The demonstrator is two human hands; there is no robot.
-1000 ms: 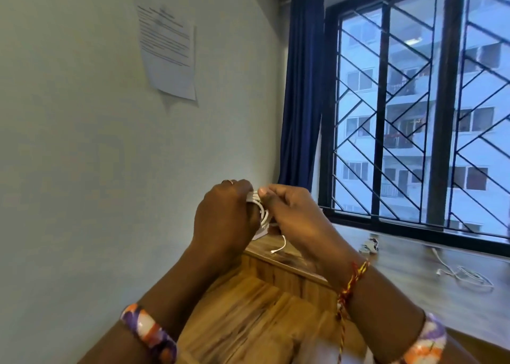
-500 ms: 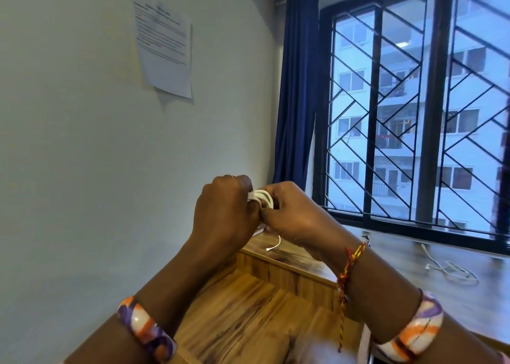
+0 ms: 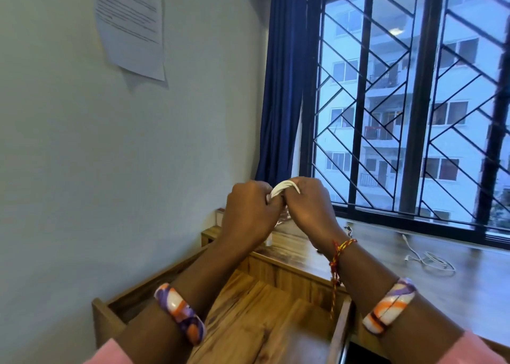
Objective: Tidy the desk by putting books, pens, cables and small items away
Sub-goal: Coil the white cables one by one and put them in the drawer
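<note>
Most of the coiled white cable (image 3: 284, 188) is buried between the two hands, left (image 3: 248, 211) and right (image 3: 306, 207). The printed paper sheet (image 3: 129, 24) taped to the wall is cut by the top edge, its text unreadable. The open wooden drawer (image 3: 262, 308) is motion-blurred.

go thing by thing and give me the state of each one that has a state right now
left hand: gripping the coiled white cable
right hand: gripping the same cable
coiled white cable: bundled into loops, held up between both hands
drawer: pulled open
second white cable: loose and uncoiled on the desk
curtain: drawn to one side
paper: stuck on the wall, lower edge lifting
</note>
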